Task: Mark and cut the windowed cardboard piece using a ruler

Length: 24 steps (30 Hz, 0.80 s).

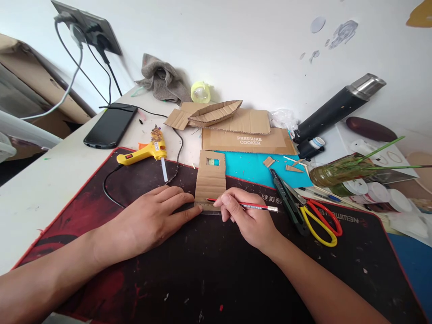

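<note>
My right hand (pixel 251 216) grips a red and black pencil (pixel 254 206), its tip on the lower part of a cardboard strip (pixel 211 182). The strip lies on the dark mat and has a small rectangular cutout near its far end. A clear ruler (pixel 211 211) lies across the strip's near end. My left hand (pixel 151 218) rests flat with fingers stretched out, the fingertips at the left side of the strip and ruler. Part of the ruler is hidden by both hands.
A yellow glue gun (pixel 146 150) and a phone (pixel 111 126) lie on the left. A utility knife (pixel 288 202) and scissors (pixel 320 220) lie right of my right hand. Behind are cardboard pieces (pixel 249 141), a black flask (pixel 332 108) and a glass jar (pixel 324 174).
</note>
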Tool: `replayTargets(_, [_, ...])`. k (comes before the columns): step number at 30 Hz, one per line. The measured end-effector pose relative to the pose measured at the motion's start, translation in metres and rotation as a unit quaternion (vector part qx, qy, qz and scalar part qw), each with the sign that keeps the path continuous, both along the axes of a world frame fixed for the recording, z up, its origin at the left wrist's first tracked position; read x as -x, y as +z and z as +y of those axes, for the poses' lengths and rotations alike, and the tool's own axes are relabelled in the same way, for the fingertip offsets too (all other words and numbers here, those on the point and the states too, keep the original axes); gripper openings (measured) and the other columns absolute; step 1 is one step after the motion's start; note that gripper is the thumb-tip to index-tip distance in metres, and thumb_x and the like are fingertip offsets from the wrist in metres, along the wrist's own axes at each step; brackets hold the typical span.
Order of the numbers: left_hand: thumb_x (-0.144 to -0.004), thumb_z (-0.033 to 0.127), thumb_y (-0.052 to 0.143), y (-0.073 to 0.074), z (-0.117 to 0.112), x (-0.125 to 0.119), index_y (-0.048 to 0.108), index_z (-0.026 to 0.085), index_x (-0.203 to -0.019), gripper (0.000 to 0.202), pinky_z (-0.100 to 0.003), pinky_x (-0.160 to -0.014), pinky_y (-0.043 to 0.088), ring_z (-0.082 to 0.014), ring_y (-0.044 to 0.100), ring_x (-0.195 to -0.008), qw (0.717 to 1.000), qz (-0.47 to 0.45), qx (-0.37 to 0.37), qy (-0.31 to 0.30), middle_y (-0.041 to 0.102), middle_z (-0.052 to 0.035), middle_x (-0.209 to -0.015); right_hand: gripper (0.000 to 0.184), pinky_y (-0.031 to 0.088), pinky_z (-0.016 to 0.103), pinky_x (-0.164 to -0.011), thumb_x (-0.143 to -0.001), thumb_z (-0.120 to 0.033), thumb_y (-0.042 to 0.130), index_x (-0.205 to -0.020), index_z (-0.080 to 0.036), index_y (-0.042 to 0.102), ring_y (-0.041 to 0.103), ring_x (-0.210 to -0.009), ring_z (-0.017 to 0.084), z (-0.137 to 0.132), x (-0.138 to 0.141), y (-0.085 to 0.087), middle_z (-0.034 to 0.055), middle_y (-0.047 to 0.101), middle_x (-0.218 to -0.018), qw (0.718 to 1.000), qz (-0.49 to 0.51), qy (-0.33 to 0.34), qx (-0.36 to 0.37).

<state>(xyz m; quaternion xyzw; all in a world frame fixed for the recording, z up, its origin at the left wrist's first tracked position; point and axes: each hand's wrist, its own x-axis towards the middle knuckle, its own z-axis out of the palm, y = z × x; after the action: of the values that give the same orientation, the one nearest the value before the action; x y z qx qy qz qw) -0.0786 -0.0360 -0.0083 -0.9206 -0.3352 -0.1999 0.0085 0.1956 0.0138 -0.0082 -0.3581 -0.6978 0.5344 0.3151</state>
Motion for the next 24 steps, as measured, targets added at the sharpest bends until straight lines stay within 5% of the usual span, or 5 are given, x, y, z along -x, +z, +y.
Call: replayTargets(24, [-0.109,0.012,0.051,-0.0023,-0.0005,-0.0006,0.073,0.019,-0.135,0.035,-0.039,-0.090,0.060,-0.0265,0.070,-0.105,1.000,-0.005,-0.010,0.010,0.076,-0.0123,-0.120,0.040,0.048,0.028,-0.063,-0.116,-0.047,0.056,-0.096,-0.021,0.078,0.061,-0.063,0.013,0.0006,0.0000,-0.0017,-0.0011,0.069,-0.070,1.000,0.015,-0.005,0.012])
